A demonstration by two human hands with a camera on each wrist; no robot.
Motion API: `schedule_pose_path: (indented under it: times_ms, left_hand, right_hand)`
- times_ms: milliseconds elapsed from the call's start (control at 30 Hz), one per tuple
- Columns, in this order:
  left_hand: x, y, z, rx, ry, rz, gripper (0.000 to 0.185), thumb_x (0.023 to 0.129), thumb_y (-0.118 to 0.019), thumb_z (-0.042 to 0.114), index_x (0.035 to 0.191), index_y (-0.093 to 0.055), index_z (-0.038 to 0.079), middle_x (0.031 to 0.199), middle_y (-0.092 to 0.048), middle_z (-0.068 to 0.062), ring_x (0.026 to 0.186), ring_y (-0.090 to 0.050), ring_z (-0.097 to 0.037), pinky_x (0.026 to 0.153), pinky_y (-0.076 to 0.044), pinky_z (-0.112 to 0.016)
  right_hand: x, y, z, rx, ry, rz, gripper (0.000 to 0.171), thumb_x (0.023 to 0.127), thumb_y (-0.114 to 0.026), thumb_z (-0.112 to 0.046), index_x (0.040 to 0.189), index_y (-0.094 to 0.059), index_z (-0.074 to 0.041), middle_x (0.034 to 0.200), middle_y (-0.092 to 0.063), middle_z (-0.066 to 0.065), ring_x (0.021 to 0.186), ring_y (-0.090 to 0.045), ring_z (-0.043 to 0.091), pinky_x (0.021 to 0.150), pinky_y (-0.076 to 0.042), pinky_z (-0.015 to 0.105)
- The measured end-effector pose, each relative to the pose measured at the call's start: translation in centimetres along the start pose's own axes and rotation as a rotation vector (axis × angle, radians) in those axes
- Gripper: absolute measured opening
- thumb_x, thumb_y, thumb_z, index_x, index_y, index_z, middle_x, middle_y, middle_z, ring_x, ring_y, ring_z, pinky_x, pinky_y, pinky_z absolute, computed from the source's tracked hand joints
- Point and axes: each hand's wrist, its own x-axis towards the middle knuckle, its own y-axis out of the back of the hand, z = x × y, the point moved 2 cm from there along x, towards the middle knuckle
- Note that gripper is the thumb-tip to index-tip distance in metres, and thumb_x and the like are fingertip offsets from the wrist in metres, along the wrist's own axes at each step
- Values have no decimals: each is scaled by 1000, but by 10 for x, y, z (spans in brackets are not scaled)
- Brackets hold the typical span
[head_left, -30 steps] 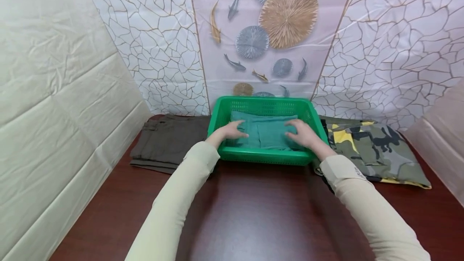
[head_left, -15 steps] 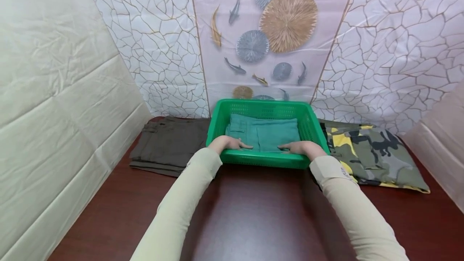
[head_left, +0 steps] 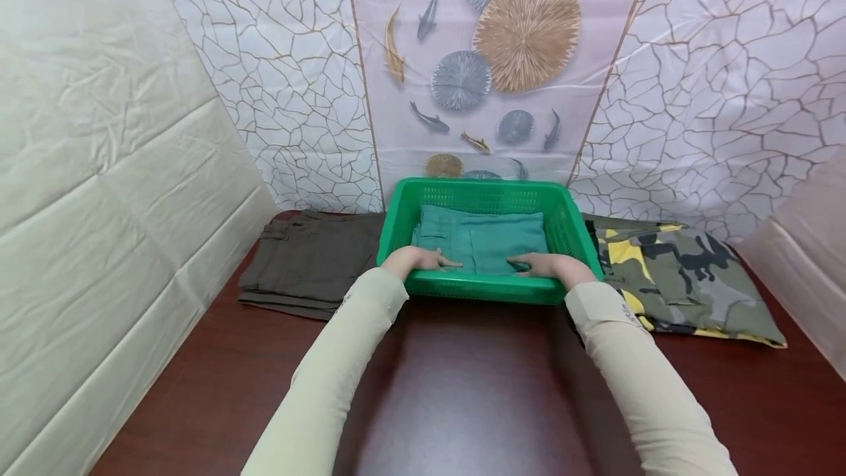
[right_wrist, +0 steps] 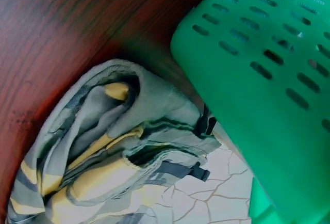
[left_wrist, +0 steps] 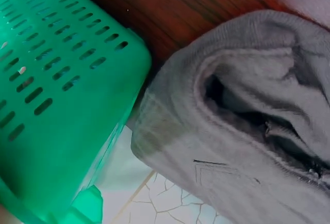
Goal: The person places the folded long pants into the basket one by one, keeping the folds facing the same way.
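Note:
Folded teal trousers [head_left: 485, 237] lie flat inside a green plastic basket [head_left: 490, 289] with slotted walls. My left hand [head_left: 426, 258] reaches over the front left of the rim, its visible fingers straight along the cloth's near edge. Mirroring it at the front right, my right hand [head_left: 542, 264] touches the same edge with a finger and thumb slightly apart. Parts of both hands are hidden behind the front wall. Neither wrist view shows the fingers; they show the basket's outer wall [left_wrist: 98, 100] instead.
Dark grey-brown folded trousers [head_left: 313, 259] lie left of the basket. To its right are folded camouflage trousers [head_left: 687, 278] with yellow patches. The reddish-brown table [head_left: 476, 380] extends in front, and a patterned sheet [head_left: 297, 79] hangs behind.
Both hands have come down from over the middle of the teal trousers to their near edge by the front wall. Over the last half second they have barely moved.

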Motion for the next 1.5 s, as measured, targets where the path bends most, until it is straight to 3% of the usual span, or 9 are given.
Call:
schedule_pose_path:
  times_ms: [133,233,500,733,867,967,1133,1333,1500]
  left_hand:
    - [-75,10,56,37,65,18,50,94,-35,60,141,-16,57,159,11,1,147,9,-24,118,-12,-49]
    - [-114,16,85,46,95,40,54,97,-36,54,146,-16,48,160,-3,0,148,-2,-26,118,-16,-47]
    - [-114,24,68,47,14,207,53,80,-39,76,130,-28,63,154,-27,10,145,-21,-22,114,-28,-47]
    - [-305,36,195,-78,108,359,44,101,-44,27,143,-43,17,153,-33,-9,143,-23,-29,115,-26,-44]
    - [-317,38,195,-107,115,490,40,100,-47,27,138,-50,15,147,-42,-8,137,-36,-29,106,-39,-43]
    - [-321,39,195,-117,118,607,36,99,-49,26,132,-57,15,141,-50,-8,120,-55,-27,86,-51,-40]
    - [-326,40,199,-109,92,758,29,99,-50,22,122,-65,15,121,-65,-4,86,-66,-20,55,-45,-28]
    - [-338,40,200,-101,34,845,27,99,-49,19,118,-67,15,95,-72,-6,50,-51,-13,41,-30,-22]
    - [-354,39,190,-145,29,977,26,98,-50,22,118,-67,16,86,-72,-7,39,-37,-11,38,-25,-22]
  right_hand:
    - [-46,11,-51,44,-56,72,68,98,-46,-42,146,-29,2,149,-22,32,138,-18,50,110,-23,60]
    - [-57,15,-59,9,-48,126,62,99,-46,-35,144,-32,6,147,-26,34,135,-23,51,107,-28,60]
    - [-67,23,-58,-17,-37,222,51,101,-44,-24,141,-36,7,144,-33,33,133,-29,50,106,-31,59]
    - [-80,29,-61,-24,-29,276,48,100,-46,-22,138,-40,7,141,-36,34,129,-34,50,101,-37,59]
    - [-85,33,-60,-24,-24,323,46,100,-46,-19,137,-42,7,135,-42,35,124,-41,49,97,-41,57]
    - [-90,36,-61,-12,-18,342,44,100,-45,-18,135,-43,8,131,-46,35,119,-46,48,94,-44,56]
    - [-97,40,-65,9,-21,409,41,99,-45,-16,131,-47,10,123,-54,34,111,-53,45,87,-48,52]
    - [-109,43,-63,0,-43,536,36,99,-46,-14,126,-52,9,114,-59,33,99,-59,43,75,-50,49]
    - [-119,42,-58,38,-28,617,35,99,-44,-14,125,-54,7,115,-57,32,104,-56,44,82,-47,54]
